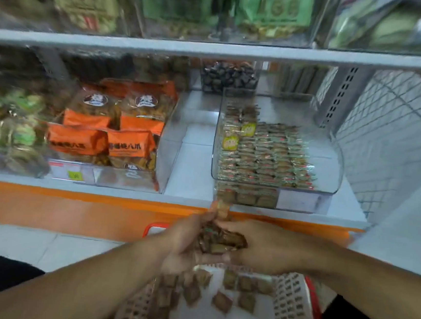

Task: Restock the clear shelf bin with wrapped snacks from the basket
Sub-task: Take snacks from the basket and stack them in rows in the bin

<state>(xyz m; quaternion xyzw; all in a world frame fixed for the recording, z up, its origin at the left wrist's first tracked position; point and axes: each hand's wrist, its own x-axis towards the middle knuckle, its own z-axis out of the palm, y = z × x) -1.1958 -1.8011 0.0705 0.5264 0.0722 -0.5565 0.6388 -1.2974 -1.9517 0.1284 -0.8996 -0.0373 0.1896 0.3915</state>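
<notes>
We hold both hands together above the basket [290, 308]; our left hand [184, 243] and right hand [260, 247] cup a bunch of wrapped snacks [220, 240], fingers curled around it, below the clear bin [332, 154] on the shelf.

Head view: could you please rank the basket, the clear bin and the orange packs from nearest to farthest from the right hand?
1. Basket, just below the right hand.
2. Clear bin, ahead on the shelf, slightly right.
3. Orange packs, ahead, far left.
</notes>
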